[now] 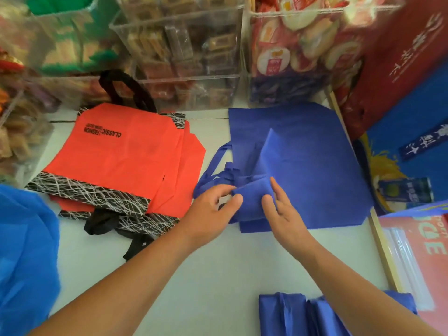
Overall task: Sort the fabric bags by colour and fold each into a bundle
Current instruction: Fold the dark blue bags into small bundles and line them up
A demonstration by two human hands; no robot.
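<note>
The left grip point(213, 204) is curled, thumb and fingertips pinching the near corner of the blue bag point(303, 154) where its fabric is folded over. The right grip point(283, 209) is released, its fingers nearly straight and its thumb resting on the same fold, just beside the left. Both forearms reach in from the near edge, angled toward each other.

The blue bag lies flat on the pale surface point(206, 263), its far edge close to the clear bins point(181, 44) of packaged snacks and its right edge against a wooden strip point(383, 241). Its blue handles point(213, 170) trail left, near the stack of orange-red bags point(121, 161) with black-and-white trim. Bare surface lies between the forearms and before the fold.

A folded blue bundle point(291, 314) sits at the near edge under the right forearm. Light blue material point(24, 238) crowds the left side; a red box point(400, 57) stands at the right.
</note>
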